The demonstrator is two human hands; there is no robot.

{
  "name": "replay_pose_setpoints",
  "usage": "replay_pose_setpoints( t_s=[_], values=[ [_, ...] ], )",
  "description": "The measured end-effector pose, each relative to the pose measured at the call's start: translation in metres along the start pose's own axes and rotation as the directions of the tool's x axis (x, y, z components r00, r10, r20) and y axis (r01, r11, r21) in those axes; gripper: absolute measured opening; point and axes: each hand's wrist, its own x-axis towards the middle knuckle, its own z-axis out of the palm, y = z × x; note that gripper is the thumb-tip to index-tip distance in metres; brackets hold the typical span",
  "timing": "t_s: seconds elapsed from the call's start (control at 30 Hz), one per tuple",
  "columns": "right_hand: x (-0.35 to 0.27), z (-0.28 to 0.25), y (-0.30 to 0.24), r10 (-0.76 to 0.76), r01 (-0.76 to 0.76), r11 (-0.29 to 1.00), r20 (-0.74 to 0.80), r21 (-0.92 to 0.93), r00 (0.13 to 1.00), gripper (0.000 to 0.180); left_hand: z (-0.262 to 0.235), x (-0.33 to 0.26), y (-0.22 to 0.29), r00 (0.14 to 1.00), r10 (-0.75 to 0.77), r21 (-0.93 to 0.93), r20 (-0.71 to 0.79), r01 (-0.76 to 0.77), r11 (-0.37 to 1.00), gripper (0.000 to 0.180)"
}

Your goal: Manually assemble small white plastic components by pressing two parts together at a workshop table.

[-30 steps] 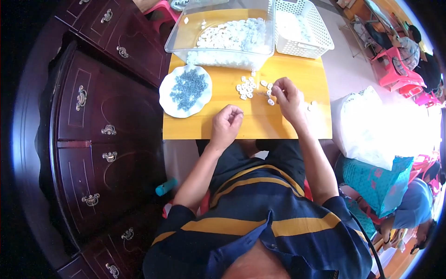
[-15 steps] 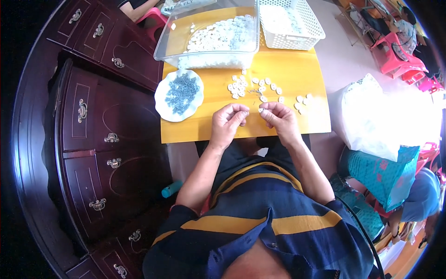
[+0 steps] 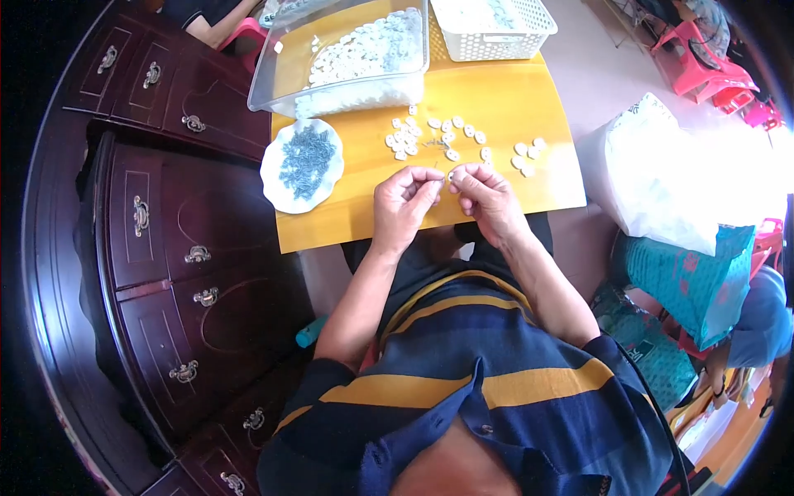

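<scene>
My right hand (image 3: 490, 204) pinches a small white plastic piece (image 3: 451, 176) between thumb and forefinger above the table's near edge. Close beside it, my left hand (image 3: 403, 208) is closed in a pinch, fingertips almost meeting the piece; what it holds, if anything, is too small to make out. Beyond my hands lie a cluster of white pieces with holes (image 3: 403, 139) and a loose curve of similar pieces (image 3: 469, 131). Among them sits a little pile of thin dark screws or nails (image 3: 435, 144). More white pieces (image 3: 528, 157) lie to the right.
A scalloped white plate (image 3: 273, 178) of dark screws or nails stands on the wooden table (image 3: 364, 217) at left. Behind are a clear bin (image 3: 347, 97) of white pieces and a white basket (image 3: 496, 47). Dark drawers (image 3: 141, 215) flank the left; bags (image 3: 653, 190) stand right.
My hands have come closer together, bringing the white piece in my right fingers up to my left fingertips. The whole view has shifted slightly.
</scene>
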Motion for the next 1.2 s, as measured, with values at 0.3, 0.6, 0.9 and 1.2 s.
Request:
replay_pose_setpoints(
  t_s=[0.3,0.6,0.9,1.2],
  values=[
    [-0.007,-0.001,-0.003,0.022,-0.021,0.997,0.007,-0.07,1.0,0.008,0.01,0.001,-0.002,0.986,0.16,0.056,-0.039,-0.158,0.986,0.009],
    [-0.003,-0.007,0.003,0.039,-0.039,0.999,0.01,0.005,0.999,0.009,0.013,0.001,0.001,0.962,0.269,0.363,-0.038,-0.237,0.901,0.011],
    [0.0,-0.011,0.005,-0.005,0.006,1.0,0.029,-0.023,1.0,0.006,0.017,0.004,0.0,0.966,0.255,0.385,-0.041,-0.22,0.896,0.012],
    [0.001,-0.01,0.007,-0.047,0.047,0.997,0.005,-0.058,0.999,0.007,0.018,0.007,0.004,0.956,0.292,0.467,-0.006,-0.256,0.846,0.013]
  ],
)
